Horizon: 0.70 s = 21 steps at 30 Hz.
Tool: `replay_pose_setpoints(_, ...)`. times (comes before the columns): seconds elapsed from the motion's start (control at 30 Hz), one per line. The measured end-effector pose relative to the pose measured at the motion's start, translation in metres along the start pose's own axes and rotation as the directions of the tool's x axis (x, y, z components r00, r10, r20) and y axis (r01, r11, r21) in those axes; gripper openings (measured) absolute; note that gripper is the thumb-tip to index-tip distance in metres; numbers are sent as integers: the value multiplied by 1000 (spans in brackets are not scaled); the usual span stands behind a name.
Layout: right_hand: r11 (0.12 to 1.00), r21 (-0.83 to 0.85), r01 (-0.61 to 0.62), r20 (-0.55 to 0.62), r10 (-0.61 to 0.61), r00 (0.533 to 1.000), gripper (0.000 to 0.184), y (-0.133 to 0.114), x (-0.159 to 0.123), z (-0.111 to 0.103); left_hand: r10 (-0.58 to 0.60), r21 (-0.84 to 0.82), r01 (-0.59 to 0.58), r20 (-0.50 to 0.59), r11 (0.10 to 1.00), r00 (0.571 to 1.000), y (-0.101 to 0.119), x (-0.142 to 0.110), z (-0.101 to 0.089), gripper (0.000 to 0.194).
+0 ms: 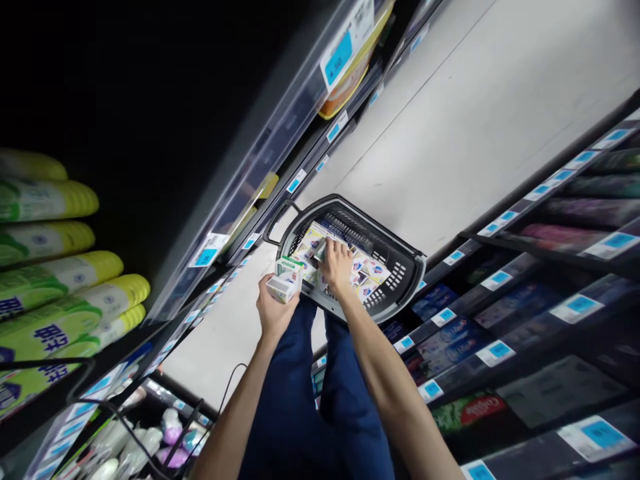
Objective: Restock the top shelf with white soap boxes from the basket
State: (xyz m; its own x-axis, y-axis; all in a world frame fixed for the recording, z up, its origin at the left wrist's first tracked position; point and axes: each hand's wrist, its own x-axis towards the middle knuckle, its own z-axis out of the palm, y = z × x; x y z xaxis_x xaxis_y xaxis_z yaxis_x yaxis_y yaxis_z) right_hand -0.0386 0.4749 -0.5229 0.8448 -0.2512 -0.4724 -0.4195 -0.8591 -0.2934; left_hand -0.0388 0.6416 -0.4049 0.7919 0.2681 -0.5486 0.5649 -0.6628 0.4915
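Observation:
A grey shopping basket (400, 277) stands on the pale aisle floor ahead of my legs, filled with several small white and yellow boxes (373, 270). My left hand (273, 310) holds a small stack of green and white boxes (286, 280) just over the basket's near rim. My right hand (336, 267) reaches into the basket, its fingers closed round another small box (320, 250) among the packed ones.
Shelving lines both sides of the tilted aisle: toothpaste cartons (467, 410) and blue price tags (580, 305) on the right, yellow-green packs (60, 280) on the left, bottles (170, 427) at bottom left. A black cable (225, 393) hangs near my left arm.

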Motion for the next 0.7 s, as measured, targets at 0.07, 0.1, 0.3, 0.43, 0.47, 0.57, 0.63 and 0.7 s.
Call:
replay_pose_setpoints(0.07,999,30,-32,-43,34,998,61,4,-4,-13,-53,-68,56,51,996,997,4,-9,-7,69)
replay_pose_setpoints(0.1,998,52,-47,-72,51,996,61,6,-9,-22,-63,-94,71,79,993,995,6,-13,-12,69)
replay_pose_setpoints(0.3,860,494,-128,-185,248,951,66,13,-68,-97,31,-80,-16,199,997,980,20,-42,-38,68)
replay_pose_setpoints(0.43,321,931,-176,31,410,911,71,21,-125,-142,118,-49,-110,231,993,966,39,-74,-56,69)
replay_pose_setpoints(0.47,149,972,-181,112,383,917,73,24,-141,-153,149,-47,-142,229,989,962,46,-85,-62,69)
replay_pose_setpoints(0.57,-271,943,-193,262,247,933,74,31,-190,-187,274,-67,-266,220,962,936,68,-124,-83,67)
replay_pose_setpoints(0.63,-436,877,-201,299,169,939,68,35,-224,-213,358,-100,-345,221,933,907,86,-156,-101,66)
replay_pose_setpoints(0.7,-490,841,-229,315,101,944,62,39,-255,-241,449,-101,-437,221,894,866,104,-190,-122,64)
